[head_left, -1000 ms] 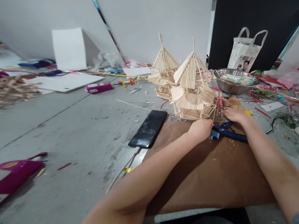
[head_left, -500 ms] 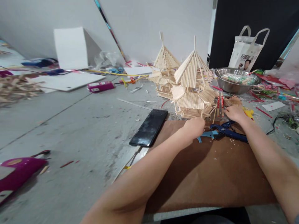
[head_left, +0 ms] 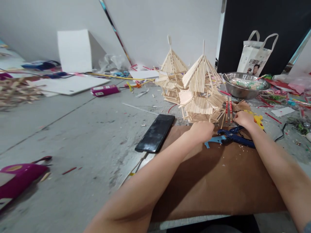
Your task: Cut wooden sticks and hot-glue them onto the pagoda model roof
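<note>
Two pale stick-built pavilions with pointed roofs stand close together, the nearer one [head_left: 200, 103] in front of the farther one [head_left: 171, 81]. At the base of the nearer pavilion is my left hand [head_left: 202, 130], its fingers curled and hiding whatever they hold. My right hand [head_left: 244, 118] is closed beside the red-marked sticks [head_left: 228, 110] and a fan of brown sticks [head_left: 243, 105]; its fingertips show nothing clearly held. Blue-handled pliers [head_left: 239, 138] and a blue scrap [head_left: 215, 140] lie between my forearms on the brown board [head_left: 223, 184].
A black phone [head_left: 155, 133] lies left of the board. A steel bowl [head_left: 246, 92] and white bag [head_left: 255, 56] stand back right. A yellow object [head_left: 259, 120] sits behind my right wrist. Magenta tools [head_left: 105, 90] lie to the left.
The view has shifted slightly. My right hand has moved a little, showing more of the yellow object behind it. My left hand stays at the nearer pavilion's base.
</note>
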Demonstrator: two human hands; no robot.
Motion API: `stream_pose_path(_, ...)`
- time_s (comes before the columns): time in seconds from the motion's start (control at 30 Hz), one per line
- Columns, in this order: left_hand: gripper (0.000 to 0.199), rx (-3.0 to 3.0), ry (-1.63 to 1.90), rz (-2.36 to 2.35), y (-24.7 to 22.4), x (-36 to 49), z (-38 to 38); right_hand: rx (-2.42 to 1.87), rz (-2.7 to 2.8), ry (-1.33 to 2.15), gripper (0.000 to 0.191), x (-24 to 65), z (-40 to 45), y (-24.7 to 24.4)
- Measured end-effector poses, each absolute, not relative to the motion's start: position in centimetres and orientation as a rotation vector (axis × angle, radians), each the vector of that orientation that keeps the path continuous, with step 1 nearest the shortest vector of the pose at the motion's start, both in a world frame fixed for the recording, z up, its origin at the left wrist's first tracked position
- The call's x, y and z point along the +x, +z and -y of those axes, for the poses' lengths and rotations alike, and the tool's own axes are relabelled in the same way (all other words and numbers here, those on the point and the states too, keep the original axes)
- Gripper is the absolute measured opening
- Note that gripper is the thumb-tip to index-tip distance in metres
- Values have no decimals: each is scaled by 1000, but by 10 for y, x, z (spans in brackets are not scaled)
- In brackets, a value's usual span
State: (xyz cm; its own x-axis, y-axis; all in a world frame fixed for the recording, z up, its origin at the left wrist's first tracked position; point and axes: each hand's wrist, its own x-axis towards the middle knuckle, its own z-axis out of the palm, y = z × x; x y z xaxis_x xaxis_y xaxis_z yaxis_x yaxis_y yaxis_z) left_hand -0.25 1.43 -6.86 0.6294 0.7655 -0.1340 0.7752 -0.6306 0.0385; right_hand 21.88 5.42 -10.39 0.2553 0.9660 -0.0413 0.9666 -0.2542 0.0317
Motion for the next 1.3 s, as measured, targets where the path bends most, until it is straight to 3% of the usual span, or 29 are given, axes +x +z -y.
stream_pose_path(0.33,29,2710,50,-1355,-62,-2,-11,2493,-1918,16,29,218,-50,-94)
stream_pose_path(0.5,27,2603,366,-1326,-57,1,-9,2593,-2112,89,23,215,-38,-69)
stream_pose_path(0.6,26,2445,732,-1273,-53,4,-1,2660,-2563,-218,19,205,-24,-52)
stream_pose_path(0.7,24,2182,1075,-1145,-51,7,6,2507,-3053,-773,35,188,-6,-38)
stream_pose_path(0.8,23,1940,1256,-1037,-49,8,8,2300,-3199,-1138,44,168,8,-35)
stream_pose_path(0.97,18,1801,1286,-968,-51,8,7,2064,-3209,-1395,29,147,13,-46)
stream_pose_path(1.17,10,1681,1464,-947,-56,9,0,2327,-3182,-1714,30,148,11,-51)
stream_pose_path(1.3,14,1697,1399,-940,-58,8,-6,2385,-3206,-1784,27,150,10,-51)
